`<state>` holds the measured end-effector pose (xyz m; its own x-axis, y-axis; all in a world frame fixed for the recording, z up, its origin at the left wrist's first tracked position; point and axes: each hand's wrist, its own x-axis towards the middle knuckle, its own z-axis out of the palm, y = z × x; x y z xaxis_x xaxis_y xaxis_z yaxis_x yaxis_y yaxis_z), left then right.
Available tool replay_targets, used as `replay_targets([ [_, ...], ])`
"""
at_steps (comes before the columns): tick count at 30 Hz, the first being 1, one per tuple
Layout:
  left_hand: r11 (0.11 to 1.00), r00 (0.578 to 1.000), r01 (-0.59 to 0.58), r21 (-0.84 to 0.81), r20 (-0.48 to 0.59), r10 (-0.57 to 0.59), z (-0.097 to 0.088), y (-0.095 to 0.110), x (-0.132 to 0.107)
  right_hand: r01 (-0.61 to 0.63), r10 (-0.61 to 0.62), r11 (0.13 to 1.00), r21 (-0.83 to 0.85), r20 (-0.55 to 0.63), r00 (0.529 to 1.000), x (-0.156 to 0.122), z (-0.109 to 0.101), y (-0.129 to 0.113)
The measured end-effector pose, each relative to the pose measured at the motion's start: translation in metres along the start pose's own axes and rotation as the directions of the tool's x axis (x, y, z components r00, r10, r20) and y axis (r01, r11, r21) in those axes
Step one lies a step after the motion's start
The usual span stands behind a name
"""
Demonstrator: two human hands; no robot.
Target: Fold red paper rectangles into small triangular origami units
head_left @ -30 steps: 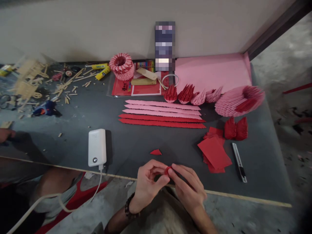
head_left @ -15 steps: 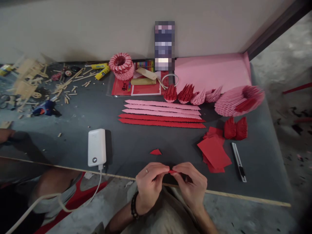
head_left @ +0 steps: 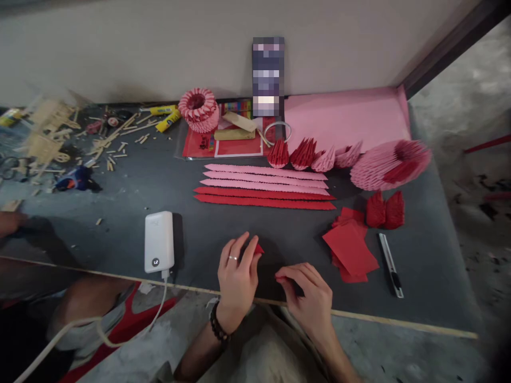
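My left hand (head_left: 237,271) reaches forward over the dark table, its fingertips on the small red folded paper triangle (head_left: 259,249) lying there; the fingers are bent round it and cover most of it. My right hand (head_left: 309,298) stays near the table's front edge, thumb and forefinger pinched on a small red folded paper piece (head_left: 280,278). A stack of red paper squares (head_left: 351,251) lies to the right of my right hand.
A white power bank (head_left: 158,241) with a cable sits left of my left hand. Long red and pink folded strips (head_left: 265,186) lie behind. A utility knife (head_left: 390,264), pink paper models (head_left: 389,165), glue tubes and wooden sticks (head_left: 107,143) surround. Another person's hand (head_left: 10,221) is at the far left.
My hands have parted: the left one left the red piece and moved forward onto the red triangle on the table. The right hand kept the small red piece and sank slightly.
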<state>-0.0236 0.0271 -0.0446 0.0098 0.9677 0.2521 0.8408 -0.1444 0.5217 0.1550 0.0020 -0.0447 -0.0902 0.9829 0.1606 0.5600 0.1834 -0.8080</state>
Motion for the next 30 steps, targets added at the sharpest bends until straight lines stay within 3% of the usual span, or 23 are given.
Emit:
replay_targets([
  [2,0.999,1.0,0.0,0.04,-0.01,0.0,0.002,-0.004,0.004,-0.027,0.026,0.999,0.018,0.017,1.0,0.002,0.0,-0.004],
  [9,0.98,0.992,-0.115,-0.165,0.031,0.121,-0.003,0.004,-0.002,0.0,-0.001,1.0,-0.025,-0.028,1.0,0.004,0.0,-0.005],
  [14,0.968,0.987,-0.15,-0.202,0.023,0.158,0.009,0.001,-0.01,-0.055,0.053,0.998,-0.042,-0.058,0.997,0.003,0.0,0.003],
  [23,0.96,0.986,-0.157,-0.232,0.009,0.164,0.014,-0.002,-0.012,-0.174,0.167,0.98,-0.097,-0.067,0.984,0.009,0.009,0.006],
  [30,0.958,0.989,-0.144,-0.25,-0.002,0.148,0.016,-0.003,-0.011,-0.153,0.141,0.977,-0.15,-0.087,0.986,0.009,0.01,0.006],
])
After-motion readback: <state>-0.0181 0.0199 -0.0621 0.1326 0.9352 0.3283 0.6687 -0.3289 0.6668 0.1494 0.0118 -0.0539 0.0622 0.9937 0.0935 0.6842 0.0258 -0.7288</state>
